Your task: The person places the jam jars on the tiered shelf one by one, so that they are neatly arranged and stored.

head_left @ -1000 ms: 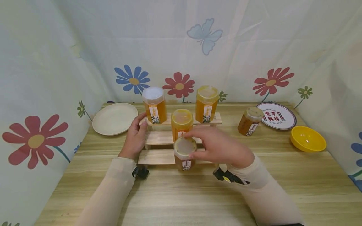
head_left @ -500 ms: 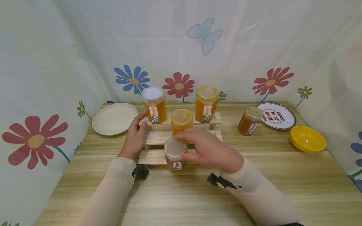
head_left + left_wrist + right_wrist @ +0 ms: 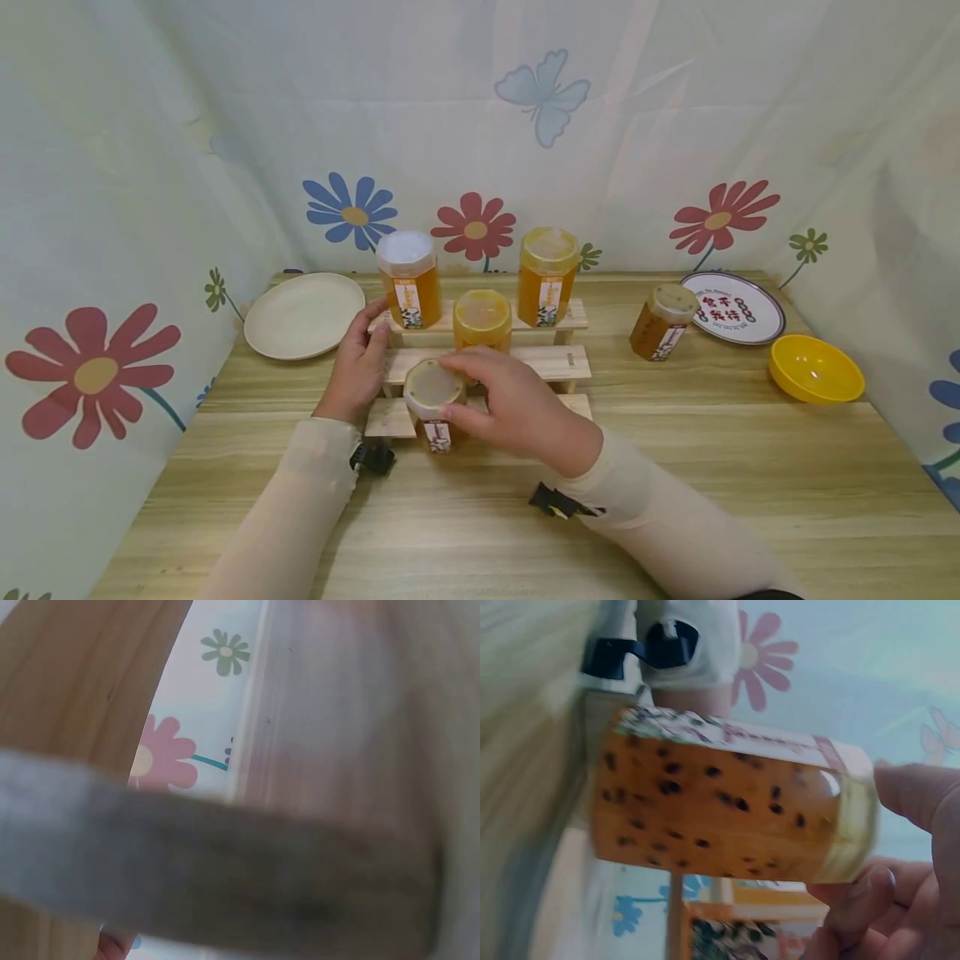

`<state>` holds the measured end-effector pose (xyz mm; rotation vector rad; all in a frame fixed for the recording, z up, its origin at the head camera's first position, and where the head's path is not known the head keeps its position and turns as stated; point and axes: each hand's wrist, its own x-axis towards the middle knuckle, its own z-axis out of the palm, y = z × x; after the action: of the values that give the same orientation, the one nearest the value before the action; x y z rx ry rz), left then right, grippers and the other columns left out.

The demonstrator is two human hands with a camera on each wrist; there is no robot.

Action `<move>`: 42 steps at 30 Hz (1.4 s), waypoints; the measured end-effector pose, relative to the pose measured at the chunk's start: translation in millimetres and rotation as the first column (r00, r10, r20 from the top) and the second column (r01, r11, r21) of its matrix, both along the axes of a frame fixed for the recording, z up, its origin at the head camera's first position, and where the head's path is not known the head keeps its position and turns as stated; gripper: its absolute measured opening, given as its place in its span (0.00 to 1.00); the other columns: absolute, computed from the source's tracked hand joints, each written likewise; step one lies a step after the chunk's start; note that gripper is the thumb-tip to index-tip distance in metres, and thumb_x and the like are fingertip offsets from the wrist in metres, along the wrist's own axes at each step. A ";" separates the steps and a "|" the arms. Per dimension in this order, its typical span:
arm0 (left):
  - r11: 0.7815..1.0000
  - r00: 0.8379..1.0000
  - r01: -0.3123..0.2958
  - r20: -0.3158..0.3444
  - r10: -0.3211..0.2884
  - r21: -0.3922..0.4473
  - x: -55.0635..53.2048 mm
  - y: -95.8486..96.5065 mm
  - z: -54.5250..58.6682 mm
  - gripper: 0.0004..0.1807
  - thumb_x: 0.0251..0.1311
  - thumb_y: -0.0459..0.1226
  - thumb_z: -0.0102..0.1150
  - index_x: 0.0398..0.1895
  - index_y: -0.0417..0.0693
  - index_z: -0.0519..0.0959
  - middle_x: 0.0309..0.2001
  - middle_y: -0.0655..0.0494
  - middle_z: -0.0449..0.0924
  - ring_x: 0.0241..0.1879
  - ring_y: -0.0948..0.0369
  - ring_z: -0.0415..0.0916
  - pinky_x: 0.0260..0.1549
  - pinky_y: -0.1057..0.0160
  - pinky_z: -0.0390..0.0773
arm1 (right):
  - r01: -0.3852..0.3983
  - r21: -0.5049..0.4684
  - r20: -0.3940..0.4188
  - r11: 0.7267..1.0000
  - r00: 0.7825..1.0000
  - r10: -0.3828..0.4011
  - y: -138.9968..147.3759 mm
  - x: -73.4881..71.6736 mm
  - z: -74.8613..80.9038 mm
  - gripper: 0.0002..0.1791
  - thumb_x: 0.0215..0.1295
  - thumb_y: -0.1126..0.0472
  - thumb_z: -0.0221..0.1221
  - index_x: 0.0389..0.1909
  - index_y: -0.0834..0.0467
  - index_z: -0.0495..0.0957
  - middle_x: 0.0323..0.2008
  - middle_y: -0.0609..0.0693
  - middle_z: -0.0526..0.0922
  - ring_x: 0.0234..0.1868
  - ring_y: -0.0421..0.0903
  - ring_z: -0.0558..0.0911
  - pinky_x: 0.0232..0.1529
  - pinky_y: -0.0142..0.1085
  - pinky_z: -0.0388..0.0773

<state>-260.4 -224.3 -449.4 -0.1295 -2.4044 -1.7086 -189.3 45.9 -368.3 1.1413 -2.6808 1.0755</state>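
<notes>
Up close, the right hand point(image 3: 517, 408) pinches a seeded jar point(image 3: 432, 402) by its lid rim, setting it at the left end of the stepped rack's point(image 3: 562, 362) lowest step, while the left hand point(image 3: 358, 367), fingers relaxed, braces the rack's left edge to steady it.

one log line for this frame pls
right hand: grips jar by lid, low step | left hand: rests on rack | spare jar: on table
</notes>
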 end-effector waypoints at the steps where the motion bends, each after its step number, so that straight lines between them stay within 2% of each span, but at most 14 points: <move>1: 1.000 1.000 0.000 -0.001 0.000 -0.001 0.4 0.0 0.1 0.28 0.85 0.49 0.40 0.83 0.57 0.60 0.75 0.48 0.66 0.55 0.52 0.70 0.55 0.60 0.69 | 0.003 -0.020 -0.003 1.000 1.000 -0.003 -2.1 0.7 -1.9 0.32 0.68 0.52 0.72 0.70 0.57 0.77 0.66 0.50 0.80 0.64 0.47 0.80 0.64 0.44 0.79; 7: 1.000 1.000 0.003 -0.009 -0.003 0.025 0.5 0.5 0.8 0.27 0.85 0.48 0.41 0.82 0.58 0.61 0.73 0.47 0.67 0.57 0.49 0.71 0.55 0.62 0.71 | 0.007 -0.142 -0.025 0.990 1.000 -0.011 -13.2 0.5 -16.1 0.32 0.68 0.52 0.72 0.71 0.57 0.77 0.67 0.51 0.80 0.67 0.47 0.79 0.65 0.45 0.78; 11: 0.999 1.000 0.015 -0.011 -0.014 0.041 0.2 1.5 1.8 0.27 0.85 0.46 0.42 0.83 0.57 0.61 0.75 0.48 0.66 0.59 0.47 0.71 0.56 0.62 0.70 | 0.001 -0.213 -0.023 0.977 1.000 -0.006 -18.7 -2.4 -26.4 0.32 0.69 0.53 0.71 0.72 0.56 0.76 0.69 0.51 0.79 0.69 0.47 0.77 0.62 0.44 0.79; 14: 0.999 1.000 0.018 -0.004 -0.018 0.037 -0.3 2.0 2.6 0.27 0.85 0.44 0.41 0.83 0.55 0.60 0.77 0.47 0.64 0.61 0.44 0.71 0.56 0.62 0.69 | -0.006 -0.244 -0.007 0.970 1.000 0.005 -21.6 -3.1 -31.6 0.33 0.71 0.53 0.69 0.74 0.56 0.74 0.71 0.50 0.77 0.61 0.45 0.80 0.49 0.39 0.81; 18: 0.999 1.000 0.020 0.014 -0.021 0.039 -2.1 1.7 2.9 0.27 0.86 0.41 0.40 0.83 0.50 0.59 0.77 0.42 0.63 0.62 0.39 0.70 0.54 0.65 0.70 | -0.006 -0.251 0.040 0.968 0.999 0.016 -25.1 -3.2 -36.3 0.35 0.73 0.54 0.66 0.78 0.54 0.70 0.74 0.48 0.73 0.43 0.43 0.76 0.37 0.32 0.76; 21: 0.998 0.999 0.025 0.020 -0.026 0.049 -2.8 1.1 2.9 0.27 0.86 0.40 0.40 0.83 0.49 0.59 0.74 0.38 0.66 0.60 0.38 0.71 0.49 0.68 0.72 | -0.001 -0.241 0.072 0.971 0.997 0.019 -26.9 -3.4 -38.4 0.35 0.75 0.55 0.64 0.80 0.50 0.66 0.76 0.46 0.71 0.45 0.42 0.76 0.39 0.33 0.76; 23: 0.998 0.999 0.028 0.018 -0.029 0.048 -2.4 0.9 2.8 0.27 0.86 0.41 0.40 0.83 0.51 0.59 0.71 0.37 0.68 0.58 0.40 0.73 0.47 0.70 0.74 | -0.001 -0.237 0.088 0.972 0.996 0.023 -27.6 -3.6 -38.7 0.36 0.76 0.55 0.63 0.81 0.47 0.64 0.77 0.45 0.70 0.54 0.41 0.78 0.44 0.37 0.78; 27: 0.998 0.999 0.039 0.004 -0.039 0.057 -1.6 0.2 2.5 0.27 0.85 0.44 0.42 0.83 0.56 0.60 0.67 0.39 0.72 0.56 0.45 0.75 0.46 0.70 0.76 | -0.007 -0.238 0.119 0.971 0.992 0.036 -28.4 -4.7 -38.3 0.36 0.78 0.55 0.62 0.82 0.45 0.62 0.78 0.44 0.69 0.68 0.40 0.73 0.54 0.46 0.80; 32: 0.998 0.999 0.044 -0.012 -0.043 0.053 -1.2 -0.9 2.5 0.28 0.85 0.47 0.43 0.82 0.56 0.61 0.71 0.43 0.70 0.59 0.46 0.75 0.50 0.69 0.75 | -0.011 -0.257 0.181 0.966 0.982 0.059 -28.3 -6.5 -37.5 0.36 0.79 0.55 0.61 0.83 0.42 0.61 0.77 0.43 0.69 0.64 0.41 0.75 0.53 0.46 0.80; 35: 0.998 0.999 0.042 -0.008 -0.041 0.046 -1.3 -1.6 2.4 0.28 0.85 0.48 0.43 0.82 0.56 0.61 0.73 0.45 0.69 0.60 0.46 0.74 0.52 0.68 0.75 | -0.022 -0.270 0.203 0.963 0.976 0.079 -28.1 -8.3 -37.3 0.36 0.79 0.56 0.61 0.82 0.43 0.61 0.77 0.43 0.69 0.68 0.41 0.74 0.61 0.46 0.78; 38: 0.998 0.999 0.040 0.001 -0.040 0.042 -1.4 -2.0 2.0 0.28 0.85 0.48 0.43 0.83 0.57 0.61 0.73 0.45 0.69 0.61 0.47 0.74 0.52 0.68 0.74 | -0.041 -0.271 0.218 0.962 0.970 0.103 -27.1 -9.8 -36.3 0.36 0.79 0.57 0.61 0.83 0.46 0.61 0.78 0.44 0.68 0.75 0.40 0.68 0.71 0.46 0.71; 40: 0.998 0.999 0.040 0.006 -0.041 0.042 -1.1 -2.0 1.8 0.28 0.85 0.48 0.43 0.83 0.57 0.60 0.73 0.45 0.69 0.61 0.47 0.74 0.53 0.68 0.74 | -0.051 -0.251 0.234 0.967 0.966 0.111 -25.5 -10.1 -34.4 0.36 0.79 0.57 0.60 0.83 0.46 0.60 0.79 0.44 0.66 0.67 0.41 0.76 0.66 0.41 0.75; 42: 0.998 0.999 0.040 0.005 -0.041 0.042 -0.6 -1.8 1.9 0.28 0.85 0.47 0.43 0.83 0.57 0.60 0.74 0.45 0.69 0.61 0.47 0.74 0.53 0.67 0.74 | -0.055 -0.228 0.239 0.972 0.965 0.111 -23.2 -9.1 -30.9 0.37 0.79 0.56 0.61 0.84 0.45 0.59 0.79 0.44 0.66 0.51 0.42 0.81 0.55 0.36 0.79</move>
<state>-261.0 -226.1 -447.5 -0.1683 -2.3848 -1.7778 -198.4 22.7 -399.2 1.1563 -2.6194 1.5846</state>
